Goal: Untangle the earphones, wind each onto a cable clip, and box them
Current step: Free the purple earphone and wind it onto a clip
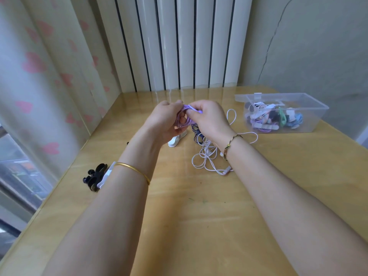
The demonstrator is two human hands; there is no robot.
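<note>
1. Nearest: both forearms over the wooden table (199, 216). Gold bangle (135, 170) on the left wrist, thin bracelet (231, 143) on the right.
2. Left hand (167, 120): frame centre, above the table, fingers curled round a coil of purple earphones (184, 118).
3. Right hand (209, 118): thumb and fingertips pinch the purple cable at the top of the coil, touching the left hand.
4. White cable clip (176, 140) at 6 o'clock from the left hand, right under the palm. Can't tell if it's held or lying on the table.
5. Dark blue cable (197, 135) and white earphones (207, 158) tangled on the table at 5 o'clock from the hands, partly under the right wrist.
6. Clear plastic box (318, 118) at 3 o'clock, open, with wound earphones on clips inside.
7. Black clips (93, 176) and a second white clip (106, 175) at 8 o'clock, just beside the left forearm.
</note>
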